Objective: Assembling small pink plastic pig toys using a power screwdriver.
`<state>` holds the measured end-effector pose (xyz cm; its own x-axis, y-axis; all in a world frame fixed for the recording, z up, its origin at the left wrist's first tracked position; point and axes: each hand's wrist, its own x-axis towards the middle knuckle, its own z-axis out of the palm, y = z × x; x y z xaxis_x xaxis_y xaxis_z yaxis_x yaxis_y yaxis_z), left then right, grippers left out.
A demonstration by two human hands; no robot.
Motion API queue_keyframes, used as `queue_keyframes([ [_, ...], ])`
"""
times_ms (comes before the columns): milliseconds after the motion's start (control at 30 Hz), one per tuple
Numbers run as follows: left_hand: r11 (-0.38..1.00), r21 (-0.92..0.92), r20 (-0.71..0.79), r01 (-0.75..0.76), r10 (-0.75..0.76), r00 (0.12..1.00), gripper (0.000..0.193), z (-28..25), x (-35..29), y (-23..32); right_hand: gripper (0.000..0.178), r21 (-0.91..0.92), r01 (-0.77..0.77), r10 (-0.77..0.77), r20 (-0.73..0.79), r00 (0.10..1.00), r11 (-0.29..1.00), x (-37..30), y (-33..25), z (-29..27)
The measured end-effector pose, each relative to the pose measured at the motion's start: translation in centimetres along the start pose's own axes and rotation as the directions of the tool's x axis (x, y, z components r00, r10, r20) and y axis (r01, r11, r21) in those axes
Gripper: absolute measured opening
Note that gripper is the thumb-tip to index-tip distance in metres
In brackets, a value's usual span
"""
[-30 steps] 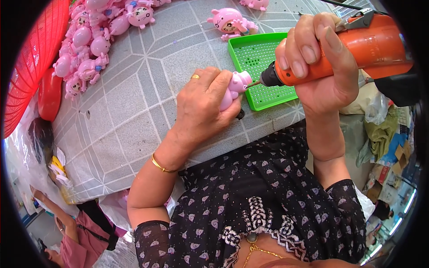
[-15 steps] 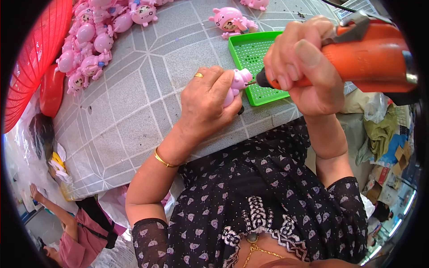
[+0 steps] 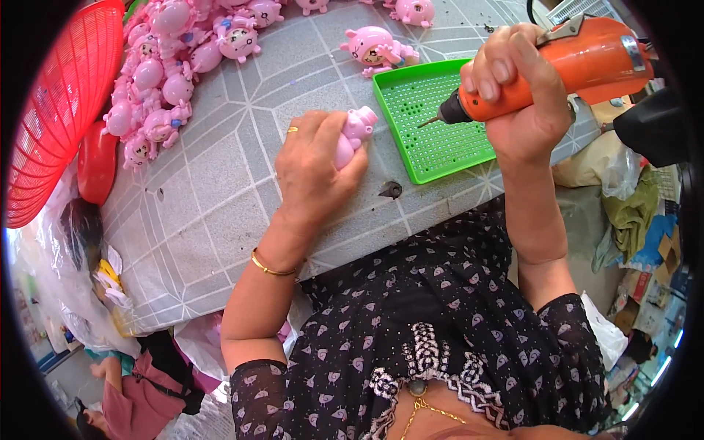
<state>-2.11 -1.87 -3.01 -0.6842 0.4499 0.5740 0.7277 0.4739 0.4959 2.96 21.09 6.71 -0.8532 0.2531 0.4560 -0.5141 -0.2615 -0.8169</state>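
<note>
Wrapped in the fingers of my left hand [image 3: 314,163] is a small pink plastic toy body [image 3: 358,126], its narrow end sticking out toward the right; the hand hides the rest. My right hand [image 3: 522,95] grips an orange electric screwdriver [image 3: 579,67] with a black nose. The thin bit [image 3: 429,122] points left and down over a green perforated tray [image 3: 419,173], apart from the toy body. Small dark specks, perhaps screws, lie in the tray. On the table near my left hand sits a small black piece [image 3: 391,190].
Many pink toy figures [image 3: 163,70] are heaped at the far left, beside a red mesh basket [image 3: 70,110]. Another pink figure [image 3: 374,48] lies behind the tray. Plastic bags [image 3: 88,279] hang by the left table edge. A person in a pink top [image 3: 143,396] is at lower left.
The screwdriver bit has come away from the toy body. My right hand has moved right with the driver, and my left hand has drawn the toy left, uncovering the black piece.
</note>
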Motion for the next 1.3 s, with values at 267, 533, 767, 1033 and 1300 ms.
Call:
queue_keyframes([
  [267, 0.999, 0.024, 0.04, -0.035, 0.034, 0.999, 0.037, -0.1, 0.2, 0.0, 0.016, -0.071, 0.03, -0.026, 0.06, 0.998, 0.997, 0.3, 0.4, -0.5],
  [533, 0.991, 0.132, 0.048, 0.024, -0.031, 0.998, 0.058, -1.3, 0.4, 0.7, 0.011, -0.106, 0.017, -0.02, -0.029, 0.999, 0.994, 0.4, 0.8, -0.9],
  [767, 0.872, -0.107, 0.197, 0.477, -0.452, 0.87, 0.044, -2.5, -0.5, 0.2, 0.017, -0.215, 0.016, -0.077, -0.28, 0.957, 0.976, 1.2, 1.6, -0.7],
  [1033, 0.97, -0.109, -0.057, -0.219, 0.214, 0.975, 0.026, -2.7, 1.1, -1.0, 0.017, -0.164, -0.001, -0.046, -0.284, 0.958, 0.987, 1.4, 2.6, -0.5],
  [1300, 0.994, 0.075, 0.206, -0.08, 0.063, 0.977, 0.032, -4.3, 0.7, 0.5, 0.015, -0.164, -0.073, 0.025, -0.275, 0.961, 0.984, 1.2, 3.3, -0.4],
])
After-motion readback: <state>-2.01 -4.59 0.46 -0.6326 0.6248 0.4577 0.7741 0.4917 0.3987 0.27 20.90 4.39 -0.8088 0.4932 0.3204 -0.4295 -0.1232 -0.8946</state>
